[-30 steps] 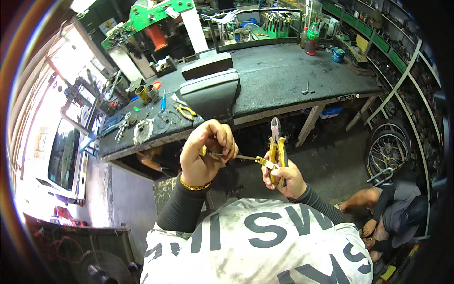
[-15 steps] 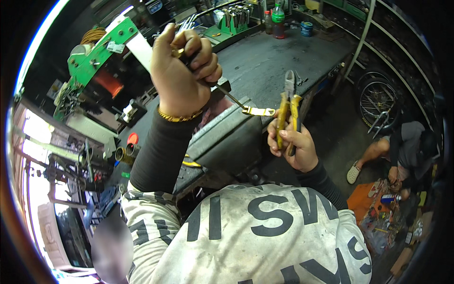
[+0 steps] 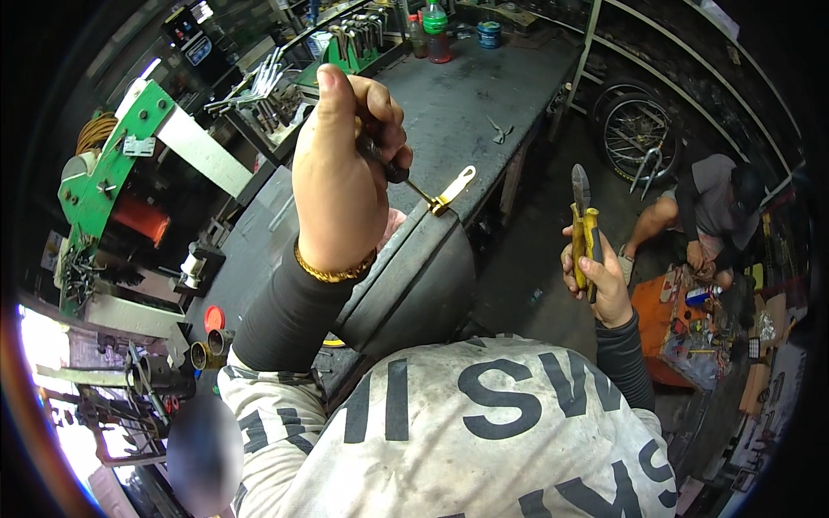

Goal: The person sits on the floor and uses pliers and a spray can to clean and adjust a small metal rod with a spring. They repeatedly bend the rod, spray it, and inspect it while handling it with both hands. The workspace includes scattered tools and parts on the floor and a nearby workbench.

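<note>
My left hand point(image 3: 341, 177) is closed around a dark-handled tool point(image 3: 389, 167) with a thin metal rod. The rod's tip meets a small gold-coloured metal piece point(image 3: 451, 190) at the top edge of the big bench vise point(image 3: 410, 293); whether the jaws grip it is unclear. Off to the right, in the air beside the bench, my right hand point(image 3: 600, 281) grips yellow-handled cutting pliers point(image 3: 583, 246), jaws upward, apart from the metal piece.
The dark workbench point(image 3: 449, 95) carries bottles point(image 3: 438, 39), a blue tin point(image 3: 488, 36) and a loose small tool point(image 3: 499, 131). A green metal arm point(image 3: 112, 181) stands left. Right, a co-worker point(image 3: 717, 216) crouches by an orange box point(image 3: 661, 332), below a spoked wheel point(image 3: 635, 138).
The gold-coloured piece has left my right hand and sits at the vise edge, turned upward. My right hand has moved right with the pliers. My left hand rose, then shifted slightly rightward and down.
</note>
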Action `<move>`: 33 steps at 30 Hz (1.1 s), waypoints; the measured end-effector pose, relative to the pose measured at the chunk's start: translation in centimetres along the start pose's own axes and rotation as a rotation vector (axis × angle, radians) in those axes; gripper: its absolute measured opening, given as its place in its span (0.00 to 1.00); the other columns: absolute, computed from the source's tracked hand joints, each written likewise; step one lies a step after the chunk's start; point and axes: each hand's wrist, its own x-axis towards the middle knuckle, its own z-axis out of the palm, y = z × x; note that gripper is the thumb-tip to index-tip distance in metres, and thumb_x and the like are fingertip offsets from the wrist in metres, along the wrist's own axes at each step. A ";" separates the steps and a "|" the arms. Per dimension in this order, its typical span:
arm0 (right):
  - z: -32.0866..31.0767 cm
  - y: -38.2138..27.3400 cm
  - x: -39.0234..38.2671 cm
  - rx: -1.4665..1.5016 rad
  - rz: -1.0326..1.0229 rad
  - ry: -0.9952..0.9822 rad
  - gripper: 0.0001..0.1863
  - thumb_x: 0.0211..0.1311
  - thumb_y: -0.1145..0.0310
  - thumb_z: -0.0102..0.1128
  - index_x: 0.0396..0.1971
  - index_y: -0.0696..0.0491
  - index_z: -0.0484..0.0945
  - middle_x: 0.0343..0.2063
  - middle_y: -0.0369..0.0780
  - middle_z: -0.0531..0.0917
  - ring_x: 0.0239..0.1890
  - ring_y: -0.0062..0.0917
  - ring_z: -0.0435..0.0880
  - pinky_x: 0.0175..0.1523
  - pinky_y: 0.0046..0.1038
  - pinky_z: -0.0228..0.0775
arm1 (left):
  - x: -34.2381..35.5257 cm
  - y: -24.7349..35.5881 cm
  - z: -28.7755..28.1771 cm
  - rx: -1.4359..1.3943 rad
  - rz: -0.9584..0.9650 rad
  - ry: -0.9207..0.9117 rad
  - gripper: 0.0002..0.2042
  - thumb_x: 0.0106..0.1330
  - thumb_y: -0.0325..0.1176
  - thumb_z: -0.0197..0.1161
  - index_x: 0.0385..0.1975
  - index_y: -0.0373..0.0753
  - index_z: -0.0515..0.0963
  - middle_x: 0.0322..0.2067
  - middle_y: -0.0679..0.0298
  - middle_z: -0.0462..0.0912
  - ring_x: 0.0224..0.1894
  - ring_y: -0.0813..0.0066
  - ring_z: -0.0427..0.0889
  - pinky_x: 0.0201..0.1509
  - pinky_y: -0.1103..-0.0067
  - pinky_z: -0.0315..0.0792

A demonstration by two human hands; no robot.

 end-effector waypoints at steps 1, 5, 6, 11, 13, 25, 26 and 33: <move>0.1 -0.2 -0.1 0.044 0.008 -0.010 0.31 0.59 0.57 0.59 0.58 0.58 0.63 0.28 0.35 0.72 0.21 0.13 0.69 0.23 0.14 0.58 | -0.3 -0.2 -0.1 0.028 0.035 -0.036 0.24 0.75 0.54 0.42 0.24 0.41 0.66 0.21 0.67 0.66 0.22 0.81 0.64 0.24 0.82 0.59; 0.8 -2.0 0.1 -0.065 0.038 -0.069 0.30 0.57 0.61 0.62 0.57 0.57 0.64 0.27 0.35 0.72 0.24 0.16 0.72 0.28 0.18 0.63 | -0.4 -0.4 -0.6 0.125 0.175 -0.109 0.24 0.76 0.51 0.42 0.20 0.39 0.64 0.16 0.68 0.63 0.16 0.82 0.59 0.20 0.83 0.56; 0.8 -2.4 0.5 -0.298 -0.095 -0.083 0.29 0.55 0.62 0.62 0.55 0.56 0.66 0.27 0.37 0.73 0.26 0.19 0.74 0.30 0.21 0.65 | -0.4 -0.5 -0.7 0.144 0.207 -0.122 0.25 0.77 0.50 0.42 0.19 0.39 0.64 0.14 0.69 0.62 0.14 0.82 0.58 0.18 0.83 0.55; 2.8 -6.6 3.0 -1.155 -0.534 -0.083 0.27 0.42 0.67 0.65 0.47 0.55 0.72 0.31 0.44 0.77 0.36 0.40 0.80 0.40 0.35 0.73 | -0.1 -0.9 0.1 -0.067 0.149 -0.110 0.23 0.75 0.44 0.48 0.16 0.41 0.61 0.11 0.71 0.58 0.12 0.85 0.54 0.15 0.84 0.50; 3.9 -9.1 4.3 -1.374 -0.517 -0.111 0.31 0.34 0.71 0.66 0.47 0.57 0.73 0.38 0.46 0.78 0.42 0.42 0.80 0.46 0.34 0.73 | 0.1 -1.0 0.1 -0.083 0.168 -0.103 0.22 0.74 0.42 0.49 0.15 0.41 0.61 0.11 0.72 0.59 0.12 0.85 0.54 0.15 0.84 0.50; 5.7 -8.4 8.4 -1.602 -0.745 -0.026 0.27 0.39 0.68 0.66 0.45 0.55 0.70 0.30 0.46 0.78 0.29 0.43 0.82 0.35 0.39 0.77 | 0.7 -1.4 1.0 -0.093 0.189 -0.045 0.19 0.74 0.36 0.49 0.16 0.42 0.62 0.12 0.73 0.59 0.12 0.86 0.54 0.15 0.84 0.51; 5.7 -8.1 8.1 -1.622 -0.554 -0.087 0.26 0.38 0.67 0.65 0.42 0.54 0.71 0.30 0.47 0.79 0.31 0.45 0.82 0.35 0.41 0.77 | 0.8 -1.5 0.8 -0.124 0.186 -0.082 0.19 0.74 0.36 0.51 0.16 0.42 0.64 0.12 0.74 0.61 0.12 0.88 0.56 0.15 0.86 0.53; 7.0 -12.1 9.0 -1.194 -1.084 0.190 0.18 0.47 0.67 0.64 0.39 0.56 0.72 0.32 0.45 0.79 0.32 0.36 0.81 0.38 0.33 0.75 | 0.2 -1.0 0.3 -0.083 0.187 -0.045 0.19 0.74 0.36 0.50 0.17 0.42 0.63 0.11 0.74 0.61 0.12 0.88 0.56 0.14 0.86 0.53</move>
